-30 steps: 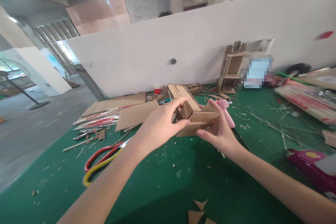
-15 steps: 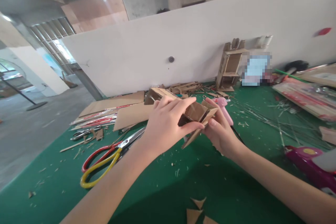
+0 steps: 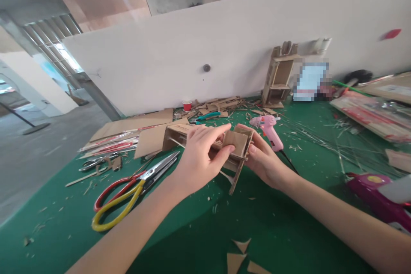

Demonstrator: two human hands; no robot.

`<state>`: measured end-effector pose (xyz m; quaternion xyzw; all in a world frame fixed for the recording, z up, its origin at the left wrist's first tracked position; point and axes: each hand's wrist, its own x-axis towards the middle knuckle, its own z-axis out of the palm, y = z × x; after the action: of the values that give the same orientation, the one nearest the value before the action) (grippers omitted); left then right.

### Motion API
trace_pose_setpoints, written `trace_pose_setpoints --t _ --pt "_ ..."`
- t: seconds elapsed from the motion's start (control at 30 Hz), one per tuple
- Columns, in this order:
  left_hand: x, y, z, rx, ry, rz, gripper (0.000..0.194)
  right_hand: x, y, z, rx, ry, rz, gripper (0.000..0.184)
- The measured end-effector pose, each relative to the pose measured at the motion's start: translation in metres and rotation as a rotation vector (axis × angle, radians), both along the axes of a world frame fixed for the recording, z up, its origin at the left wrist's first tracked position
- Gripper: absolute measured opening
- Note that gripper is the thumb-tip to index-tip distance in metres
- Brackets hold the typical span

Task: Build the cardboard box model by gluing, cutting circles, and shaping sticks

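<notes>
The left hand [image 3: 201,158] hides the middle of the cardboard construction [image 3: 236,142], which is held above the green table [image 3: 192,244]. Both hands grasp it: the left with thumb near and fingers over the top, the right hand [image 3: 265,160] at the right end, most of its fingers out of sight behind. The purple tool [image 3: 372,190] is cut off at the right edge, the cardboard scraps [image 3: 236,262] at the bottom. Compared with a second ago, the construction's long printed part has swung from pointing away to pointing left, uncovering the teal pliers [image 3: 209,115]
</notes>
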<state>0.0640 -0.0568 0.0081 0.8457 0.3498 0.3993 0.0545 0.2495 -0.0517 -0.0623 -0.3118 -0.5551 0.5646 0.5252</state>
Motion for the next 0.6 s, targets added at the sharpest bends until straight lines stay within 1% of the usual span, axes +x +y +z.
trace_pose_setpoints --t 0.13,0.23,0.33,0.47,0.6 --pt "-0.002 -0.001 0.006 -0.304 -0.085 -0.014 0.030 0.002 0.001 0.000 -0.004 -0.020 0.036 0.073" --pt "-0.002 -0.002 0.012 -0.444 -0.146 -0.072 0.027 0.002 0.001 0.000 -0.011 0.001 0.053 0.073" --pt "-0.002 -0.003 0.015 -0.503 -0.170 -0.102 0.024 0.002 0.000 0.000 -0.013 0.028 0.054 0.071" --pt "-0.002 -0.004 0.016 -0.523 -0.190 -0.132 0.023 0.002 -0.001 -0.001 -0.022 0.082 0.080 0.064" --pt "-0.001 -0.004 0.014 -0.535 -0.216 -0.159 0.025 0.002 -0.002 -0.001 -0.037 0.099 0.090 0.061"
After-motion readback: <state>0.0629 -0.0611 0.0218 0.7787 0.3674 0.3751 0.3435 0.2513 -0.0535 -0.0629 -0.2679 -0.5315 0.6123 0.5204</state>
